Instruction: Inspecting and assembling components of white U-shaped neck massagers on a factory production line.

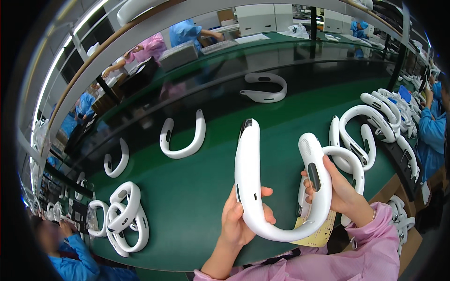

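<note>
We have a green counter (187, 196) before us, black posts (397, 65) past it, white cabinets (255, 18) farther back and a strip light (59, 54) at left

We've got one white U-shaped neckband device (281, 232) held up, with two hands on it: one left hand (236, 219), one right hand (344, 189). Left of it, two loose neckbands (185, 152), plus a pile (135, 201) of at least three. Beyond it, one lone neckband (269, 97). Right of it, we count at least four in a heap (361, 109), overlaps make it fuzzy. One yellow sheet (323, 235) peeks out behind it. Co-workers in blue (432, 125) around it: four minimum.
</note>
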The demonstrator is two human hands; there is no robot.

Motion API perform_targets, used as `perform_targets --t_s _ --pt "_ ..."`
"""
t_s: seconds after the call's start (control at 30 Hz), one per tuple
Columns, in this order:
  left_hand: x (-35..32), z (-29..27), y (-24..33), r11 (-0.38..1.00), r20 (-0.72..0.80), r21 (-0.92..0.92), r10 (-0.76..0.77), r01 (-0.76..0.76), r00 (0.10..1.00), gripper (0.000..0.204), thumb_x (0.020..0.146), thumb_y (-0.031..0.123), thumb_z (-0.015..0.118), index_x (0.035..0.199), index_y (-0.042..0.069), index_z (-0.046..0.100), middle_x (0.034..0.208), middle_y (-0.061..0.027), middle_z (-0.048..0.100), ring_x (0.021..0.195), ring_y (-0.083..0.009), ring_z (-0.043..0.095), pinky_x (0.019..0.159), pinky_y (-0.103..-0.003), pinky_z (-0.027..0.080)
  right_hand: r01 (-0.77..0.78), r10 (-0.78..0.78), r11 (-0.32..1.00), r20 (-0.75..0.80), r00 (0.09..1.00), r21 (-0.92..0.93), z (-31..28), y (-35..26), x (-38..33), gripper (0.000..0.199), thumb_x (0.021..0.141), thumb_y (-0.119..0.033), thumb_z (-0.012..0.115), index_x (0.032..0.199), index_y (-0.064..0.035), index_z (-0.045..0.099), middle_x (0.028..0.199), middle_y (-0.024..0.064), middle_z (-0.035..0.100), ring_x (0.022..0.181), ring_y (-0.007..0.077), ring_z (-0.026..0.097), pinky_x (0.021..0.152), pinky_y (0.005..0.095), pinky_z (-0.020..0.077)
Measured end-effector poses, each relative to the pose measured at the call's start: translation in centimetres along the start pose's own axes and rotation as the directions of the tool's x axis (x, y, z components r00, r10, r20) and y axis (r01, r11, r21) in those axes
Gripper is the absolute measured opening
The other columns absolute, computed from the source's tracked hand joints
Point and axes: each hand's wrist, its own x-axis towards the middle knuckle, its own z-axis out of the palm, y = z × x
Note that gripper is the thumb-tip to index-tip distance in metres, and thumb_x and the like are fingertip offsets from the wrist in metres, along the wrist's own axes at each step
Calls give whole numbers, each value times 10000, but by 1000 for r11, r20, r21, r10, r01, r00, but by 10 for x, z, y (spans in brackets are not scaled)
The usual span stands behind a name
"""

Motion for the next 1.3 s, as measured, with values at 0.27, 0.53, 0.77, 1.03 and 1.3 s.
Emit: perform_targets --t_s 0.27,0.53,0.77,1.03,1.3 --pt "60 -12 -7 986 -1 -110 -125 124 992 415 931 218 423 1244 -45 349 1198 -203 476 802 -252 603 717 -400 569 96 -116 972 -84 990 -217 -6 -37 11 320 867 -197 569 1043 9 400 937 125 500 745 190 569 699 350 549" --pt "139 -24 -37 971 15 -41 -236 237 972 371 930 200 408 1255 32 343 1212 -170 488 808 -218 601 740 -375 544 166 -205 968 -209 956 -191 -35 -92 44 343 834 -116 584 1065 43 386 949 150 486 740 218 572 661 361 550" --pt "250 -81 -71 898 49 282 -365 338 930 476 976 359 262 1275 8 380 1273 -186 465 1073 -281 547 925 -396 463 379 -389 921 -296 872 -93 -85 -167 101 303 833 -94 560 1049 34 391 885 135 474 707 258 570 650 390 545" --pt "379 -193 -120 -758 302 593 -104 -272 948 518 832 291 583 1297 128 422 1319 -83 434 1224 -286 397 1064 -495 215 458 -482 873 -448 753 -170 -142 -265 209 443 938 -206 362 1265 73 251 1230 306 392 1072 439 503 860 494 497" --pt "363 -132 -90 -522 296 762 -244 -383 923 364 748 280 669 999 42 554 961 -138 589 927 -324 566 846 -411 429 273 -430 556 10 903 -785 -86 -213 89 352 875 -122 486 1156 90 470 1085 159 556 946 221 597 842 315 500"
